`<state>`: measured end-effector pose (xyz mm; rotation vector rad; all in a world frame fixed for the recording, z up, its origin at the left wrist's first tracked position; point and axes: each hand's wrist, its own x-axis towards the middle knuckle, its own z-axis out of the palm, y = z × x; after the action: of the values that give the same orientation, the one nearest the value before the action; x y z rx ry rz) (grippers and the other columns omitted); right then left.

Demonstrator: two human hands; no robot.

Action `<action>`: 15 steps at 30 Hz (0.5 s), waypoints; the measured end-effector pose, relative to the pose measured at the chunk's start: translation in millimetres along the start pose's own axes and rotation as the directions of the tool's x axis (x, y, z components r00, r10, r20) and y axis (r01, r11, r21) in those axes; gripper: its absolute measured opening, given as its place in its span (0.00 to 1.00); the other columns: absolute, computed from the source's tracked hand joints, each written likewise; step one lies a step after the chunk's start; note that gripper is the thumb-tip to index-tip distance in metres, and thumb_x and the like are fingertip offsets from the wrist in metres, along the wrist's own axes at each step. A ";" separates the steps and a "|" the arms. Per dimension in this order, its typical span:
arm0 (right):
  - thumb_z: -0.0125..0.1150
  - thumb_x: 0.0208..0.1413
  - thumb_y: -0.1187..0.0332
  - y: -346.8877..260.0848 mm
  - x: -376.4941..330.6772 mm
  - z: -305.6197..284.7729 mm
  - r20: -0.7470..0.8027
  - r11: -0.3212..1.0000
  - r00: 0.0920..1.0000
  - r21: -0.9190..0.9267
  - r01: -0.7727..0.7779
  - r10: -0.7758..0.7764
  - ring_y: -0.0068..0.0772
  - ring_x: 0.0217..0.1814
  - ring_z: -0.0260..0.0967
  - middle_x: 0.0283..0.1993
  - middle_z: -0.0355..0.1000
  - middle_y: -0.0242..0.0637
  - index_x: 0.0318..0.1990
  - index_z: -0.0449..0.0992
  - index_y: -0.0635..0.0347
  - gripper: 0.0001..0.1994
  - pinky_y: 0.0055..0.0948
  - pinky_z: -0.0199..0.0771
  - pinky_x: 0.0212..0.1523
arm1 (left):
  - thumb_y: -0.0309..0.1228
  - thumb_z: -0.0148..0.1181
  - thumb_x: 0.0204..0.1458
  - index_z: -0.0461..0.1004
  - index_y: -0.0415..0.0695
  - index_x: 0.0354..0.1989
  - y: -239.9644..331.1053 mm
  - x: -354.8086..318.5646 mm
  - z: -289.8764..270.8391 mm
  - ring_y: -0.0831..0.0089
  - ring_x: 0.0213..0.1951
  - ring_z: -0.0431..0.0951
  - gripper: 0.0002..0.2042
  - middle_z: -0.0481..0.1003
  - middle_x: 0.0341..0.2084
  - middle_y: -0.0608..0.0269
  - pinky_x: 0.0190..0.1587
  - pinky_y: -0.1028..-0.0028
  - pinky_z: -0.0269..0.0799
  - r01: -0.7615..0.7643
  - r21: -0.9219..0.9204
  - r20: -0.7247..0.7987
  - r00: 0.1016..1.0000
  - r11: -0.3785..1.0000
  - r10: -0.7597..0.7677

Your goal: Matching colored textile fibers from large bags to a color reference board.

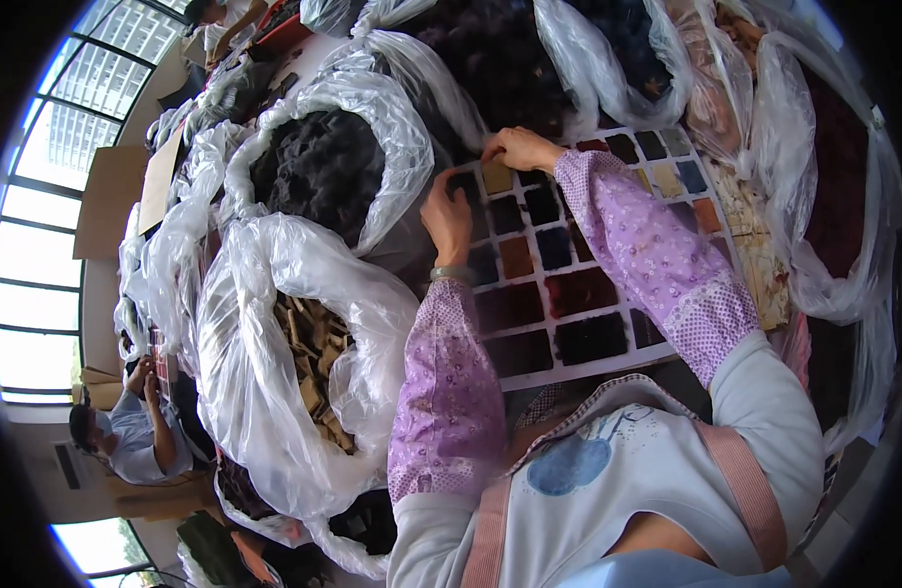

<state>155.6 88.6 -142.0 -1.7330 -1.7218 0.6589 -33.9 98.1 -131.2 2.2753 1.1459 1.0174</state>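
A white board (529, 372) carries rows of square and rectangular plush-looking swatches in black, dark red, rust, tan and blue. At its far left corner my right hand (523, 150) has its fingers bent down and close together, just above a tan swatch (497, 176). By the board's left edge is my left hand (447, 220), fingers curled, its thumb next to a dark swatch (464, 184). What lies between the fingertips of either hand is too small to make out. Purple flowered sleeve covers (449, 377) are on both my forearms, and a bracelet is on my left wrist.
Plastic-lined containers crowd around the board: one of dark grey pieces (319, 171), one of tan-brown pieces (314, 363), one of black material (490, 69). Clear plastic (779, 167) hangs at the right. Another person (142, 436) works at far left.
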 end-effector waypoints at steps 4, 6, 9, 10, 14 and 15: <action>0.56 0.40 0.72 -1.9 -12.8 13.0 -0.058 1.000 0.998 -0.007 0.022 -0.022 0.42 0.41 0.70 0.38 0.72 0.41 0.33 0.77 0.56 0.10 0.34 0.69 0.42 | 0.27 0.58 0.39 0.75 0.48 0.36 -6.0 10.9 13.3 0.55 0.30 0.75 0.12 0.74 0.24 0.51 0.34 0.64 0.68 0.082 0.040 -0.060 0.995 0.996 -0.080; 0.56 0.40 0.75 -5.3 -19.3 21.2 -0.263 0.959 0.944 -0.250 0.134 -0.200 0.43 0.40 0.69 0.40 0.68 0.40 0.30 0.76 0.58 0.07 0.35 0.69 0.40 | 0.28 0.58 0.39 0.75 0.47 0.34 -4.6 15.1 17.6 0.55 0.30 0.75 0.10 0.74 0.24 0.52 0.34 0.64 0.68 0.156 0.058 -0.146 0.978 0.986 -0.146; 0.58 0.41 0.74 -11.9 -22.7 24.9 -0.251 0.948 0.953 -0.306 0.087 -0.168 0.42 0.42 0.67 0.41 0.64 0.38 0.33 0.75 0.56 0.08 0.35 0.68 0.41 | 0.28 0.58 0.39 0.74 0.45 0.35 1.0 12.8 27.4 0.55 0.29 0.75 0.11 0.75 0.25 0.53 0.34 0.64 0.68 0.229 -0.038 -0.227 0.946 0.973 -0.232; 0.59 0.41 0.72 -16.1 -22.8 26.4 -0.243 0.940 0.961 -0.338 0.040 -0.128 0.42 0.42 0.67 0.41 0.65 0.38 0.35 0.75 0.56 0.10 0.34 0.68 0.43 | 0.28 0.58 0.39 0.73 0.45 0.36 1.9 10.6 29.1 0.55 0.29 0.75 0.12 0.75 0.25 0.53 0.35 0.64 0.68 0.252 -0.090 -0.290 0.919 0.964 -0.267; 0.61 0.39 0.66 -26.8 -24.8 31.8 -0.274 0.983 0.951 -0.153 0.101 -0.140 0.42 0.44 0.66 0.43 0.66 0.37 0.41 0.73 0.53 0.16 0.35 0.67 0.44 | 0.29 0.53 0.42 0.73 0.45 0.36 -2.2 6.6 23.3 0.52 0.30 0.74 0.11 0.75 0.26 0.50 0.34 0.62 0.68 0.236 -0.031 -0.186 0.953 0.971 -0.238; 0.62 0.39 0.64 -25.7 -24.9 36.5 -0.293 0.955 0.926 -0.244 0.171 -0.240 0.41 0.45 0.66 0.44 0.67 0.37 0.43 0.72 0.52 0.19 0.36 0.67 0.45 | 0.29 0.53 0.42 0.73 0.45 0.36 0.7 5.8 20.6 0.52 0.30 0.74 0.11 0.75 0.26 0.50 0.34 0.62 0.68 0.235 -0.031 -0.186 0.954 0.972 -0.236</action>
<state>110.7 65.8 -150.6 -1.6576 -1.7571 0.0911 -15.6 101.9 -141.8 2.0076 1.4477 1.1559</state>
